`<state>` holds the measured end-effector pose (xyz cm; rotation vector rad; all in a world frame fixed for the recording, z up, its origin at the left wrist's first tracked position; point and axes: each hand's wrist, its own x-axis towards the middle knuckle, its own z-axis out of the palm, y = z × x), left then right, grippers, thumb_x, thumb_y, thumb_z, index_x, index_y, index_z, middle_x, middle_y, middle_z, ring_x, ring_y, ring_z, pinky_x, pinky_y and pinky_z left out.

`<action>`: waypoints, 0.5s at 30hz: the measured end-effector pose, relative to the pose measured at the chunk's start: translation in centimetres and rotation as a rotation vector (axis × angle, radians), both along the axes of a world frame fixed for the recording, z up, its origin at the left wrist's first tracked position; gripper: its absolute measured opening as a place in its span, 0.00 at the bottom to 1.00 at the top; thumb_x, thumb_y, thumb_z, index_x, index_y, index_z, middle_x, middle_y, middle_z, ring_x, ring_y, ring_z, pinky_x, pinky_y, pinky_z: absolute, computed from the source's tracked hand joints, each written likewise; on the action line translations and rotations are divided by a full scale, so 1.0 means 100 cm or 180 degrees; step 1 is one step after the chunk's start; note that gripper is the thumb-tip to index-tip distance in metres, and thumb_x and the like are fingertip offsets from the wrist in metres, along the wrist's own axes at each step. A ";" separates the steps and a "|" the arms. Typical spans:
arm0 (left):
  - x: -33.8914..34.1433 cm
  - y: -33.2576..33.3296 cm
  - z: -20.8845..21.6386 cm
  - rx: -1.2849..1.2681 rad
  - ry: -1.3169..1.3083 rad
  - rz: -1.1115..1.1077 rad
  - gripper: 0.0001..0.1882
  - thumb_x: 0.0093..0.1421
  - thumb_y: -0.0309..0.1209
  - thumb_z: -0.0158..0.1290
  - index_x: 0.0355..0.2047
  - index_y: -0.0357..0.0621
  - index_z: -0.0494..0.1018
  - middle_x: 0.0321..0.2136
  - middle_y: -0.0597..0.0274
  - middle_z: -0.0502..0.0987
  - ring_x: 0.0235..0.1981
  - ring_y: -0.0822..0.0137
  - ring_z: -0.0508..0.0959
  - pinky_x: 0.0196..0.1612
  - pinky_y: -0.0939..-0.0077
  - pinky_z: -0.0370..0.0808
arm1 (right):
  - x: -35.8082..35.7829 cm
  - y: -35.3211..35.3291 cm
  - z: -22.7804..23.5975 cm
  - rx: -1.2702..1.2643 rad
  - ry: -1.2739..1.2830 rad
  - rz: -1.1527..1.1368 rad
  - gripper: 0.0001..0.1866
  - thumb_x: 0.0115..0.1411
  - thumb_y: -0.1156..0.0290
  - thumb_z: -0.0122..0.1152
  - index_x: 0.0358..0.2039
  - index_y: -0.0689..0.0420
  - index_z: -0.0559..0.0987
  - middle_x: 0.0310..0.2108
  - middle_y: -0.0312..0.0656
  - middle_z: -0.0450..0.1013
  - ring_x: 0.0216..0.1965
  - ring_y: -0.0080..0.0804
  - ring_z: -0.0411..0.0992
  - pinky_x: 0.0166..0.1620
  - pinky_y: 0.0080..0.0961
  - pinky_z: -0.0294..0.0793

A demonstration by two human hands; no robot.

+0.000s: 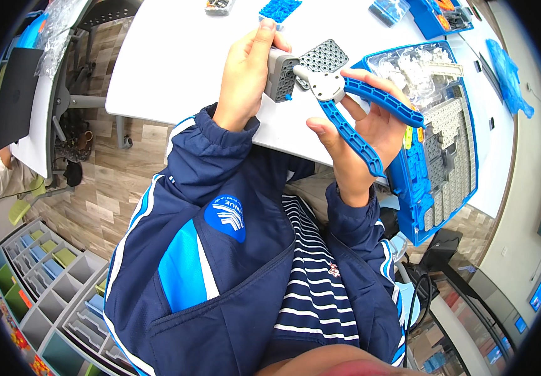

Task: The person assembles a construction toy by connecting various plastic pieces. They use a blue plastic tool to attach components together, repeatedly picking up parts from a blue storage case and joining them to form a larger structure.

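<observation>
My left hand is closed round a grey block with a holed face, thumb along its top. A small blue peg sticks out at the block's lower edge. In my right hand is a pair of plastic pliers with a light grey head and blue handles. The handles are spread wide, one across my fingers and the other beside my thumb. The jaws of the pliers point at the block and reach its holed face; whether they grip anything I cannot tell. Behind them shows a grey perforated plate.
At right, a blue case of building parts overhangs the white table's near edge. Blue pegs, a small parts box and another blue bin stand at the far side. A blue plastic bag lies far right.
</observation>
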<state>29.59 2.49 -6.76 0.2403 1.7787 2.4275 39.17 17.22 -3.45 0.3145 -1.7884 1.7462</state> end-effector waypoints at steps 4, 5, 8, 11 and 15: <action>0.006 -0.002 0.007 -0.0239 0.0217 -0.0091 0.23 0.75 0.47 0.43 0.29 0.42 0.72 0.26 0.64 0.75 0.22 0.77 0.73 0.28 0.82 0.73 | 0.003 0.005 -0.002 -0.0251 -0.0108 -0.0011 0.37 0.47 0.79 0.81 0.55 0.66 0.68 0.52 0.52 0.72 0.53 0.39 0.76 0.53 0.37 0.85; 0.008 -0.004 0.008 -0.0299 0.0304 -0.0213 0.24 0.75 0.47 0.43 0.29 0.42 0.72 0.25 0.65 0.75 0.22 0.78 0.72 0.28 0.83 0.72 | 0.005 0.008 -0.003 -0.0348 -0.0255 -0.0042 0.31 0.53 0.79 0.77 0.54 0.66 0.70 0.51 0.54 0.74 0.51 0.39 0.76 0.53 0.36 0.82; 0.011 -0.009 0.011 -0.0508 0.0544 -0.0260 0.24 0.75 0.47 0.44 0.27 0.42 0.73 0.21 0.68 0.73 0.22 0.80 0.72 0.28 0.84 0.72 | 0.005 0.011 -0.006 -0.0809 -0.0460 -0.0034 0.29 0.61 0.63 0.72 0.55 0.65 0.70 0.50 0.56 0.75 0.53 0.41 0.76 0.52 0.36 0.82; 0.004 -0.015 0.018 -0.0658 0.0780 -0.0319 0.23 0.74 0.45 0.45 0.25 0.43 0.73 0.19 0.69 0.73 0.20 0.80 0.73 0.23 0.84 0.70 | 0.004 0.013 0.003 -0.0924 -0.0497 -0.0116 0.25 0.66 0.58 0.65 0.54 0.62 0.72 0.51 0.54 0.76 0.53 0.38 0.76 0.51 0.36 0.82; -0.001 -0.042 0.042 -0.0438 0.0210 0.0810 0.21 0.73 0.44 0.46 0.27 0.45 0.72 0.18 0.69 0.72 0.17 0.78 0.74 0.18 0.83 0.69 | 0.014 0.041 0.030 -0.1707 -0.0246 -0.0657 0.29 0.70 0.50 0.56 0.56 0.64 0.73 0.54 0.55 0.75 0.56 0.40 0.76 0.57 0.40 0.80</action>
